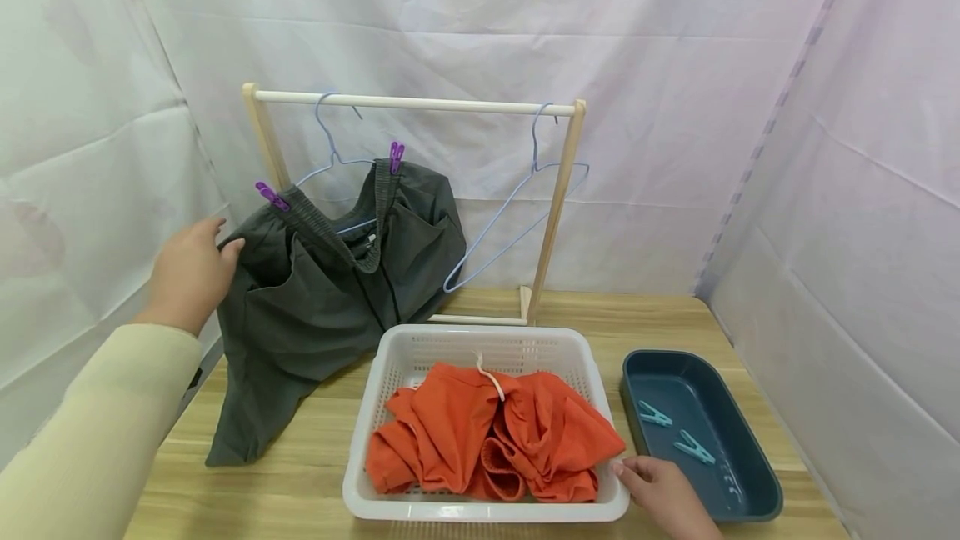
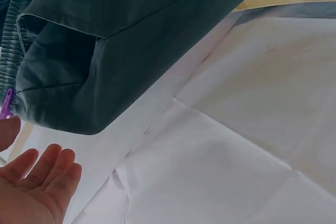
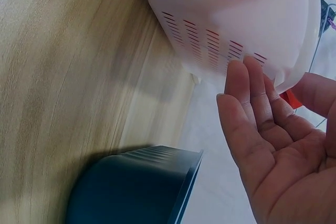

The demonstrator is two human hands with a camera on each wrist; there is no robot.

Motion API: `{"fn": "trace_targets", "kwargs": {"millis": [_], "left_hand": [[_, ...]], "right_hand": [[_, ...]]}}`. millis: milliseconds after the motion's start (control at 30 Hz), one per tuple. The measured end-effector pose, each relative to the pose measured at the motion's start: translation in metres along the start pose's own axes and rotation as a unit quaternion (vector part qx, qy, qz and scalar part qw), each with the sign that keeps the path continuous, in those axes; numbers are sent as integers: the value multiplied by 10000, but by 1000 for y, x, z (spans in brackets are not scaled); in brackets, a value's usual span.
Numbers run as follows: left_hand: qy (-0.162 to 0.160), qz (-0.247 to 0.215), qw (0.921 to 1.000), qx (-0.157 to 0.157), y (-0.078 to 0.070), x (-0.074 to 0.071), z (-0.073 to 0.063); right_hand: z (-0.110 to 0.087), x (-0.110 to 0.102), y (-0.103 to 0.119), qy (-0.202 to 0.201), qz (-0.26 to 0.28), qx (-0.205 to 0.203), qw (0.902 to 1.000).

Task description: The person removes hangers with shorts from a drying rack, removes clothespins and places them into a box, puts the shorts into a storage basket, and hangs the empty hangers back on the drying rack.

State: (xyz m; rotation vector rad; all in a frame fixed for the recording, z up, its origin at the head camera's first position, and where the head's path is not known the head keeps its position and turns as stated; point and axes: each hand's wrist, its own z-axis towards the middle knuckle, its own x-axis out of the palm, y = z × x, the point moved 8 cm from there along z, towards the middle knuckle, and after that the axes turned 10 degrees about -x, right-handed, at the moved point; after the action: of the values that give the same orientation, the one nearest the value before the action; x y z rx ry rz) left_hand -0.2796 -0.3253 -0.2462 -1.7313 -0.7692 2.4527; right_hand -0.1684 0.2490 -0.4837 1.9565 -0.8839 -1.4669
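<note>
Dark grey drawstring shorts point(image 1: 322, 315) hang from a light-blue wire hanger point(image 1: 330, 140), held at the waistband by two purple clothespins point(image 1: 396, 157). My left hand point(image 1: 197, 269) is beside the shorts' left edge; in the left wrist view its fingers point(image 2: 50, 166) are loosely spread, with no cloth between them. A white plastic basket point(image 1: 480, 510) holds a crumpled orange garment point(image 1: 450, 423) with a white cord. At its right front corner, my right hand point(image 1: 663, 490) grips the rim, thumb over the edge and fingers point(image 3: 239, 85) against the outer wall.
A wooden rack point(image 1: 450, 104) stands behind the basket, with a bare blue hanger point(image 1: 491, 227) at its right end. The dark teal tray point(image 1: 742, 432) on the right holds two light-teal clothespins point(image 1: 693, 447). White cloth walls point(image 1: 840, 273) enclose the wooden table point(image 1: 637, 315).
</note>
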Motion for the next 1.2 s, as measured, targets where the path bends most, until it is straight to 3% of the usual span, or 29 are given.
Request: {"fn": "trace_targets", "kwargs": {"millis": [267,600,1200], "left_hand": [[369,77,9993,-22,-10,8,18],[795,164,9967,-101,-11,22,29],[344,527,9979,-146,-6,23,35]], "right_hand": [[1,-1,-3,62,-37,73,9999],[1,-1,-5,62,-18,98,9999],[2,3,-2,150,-70,181,9997]]}}
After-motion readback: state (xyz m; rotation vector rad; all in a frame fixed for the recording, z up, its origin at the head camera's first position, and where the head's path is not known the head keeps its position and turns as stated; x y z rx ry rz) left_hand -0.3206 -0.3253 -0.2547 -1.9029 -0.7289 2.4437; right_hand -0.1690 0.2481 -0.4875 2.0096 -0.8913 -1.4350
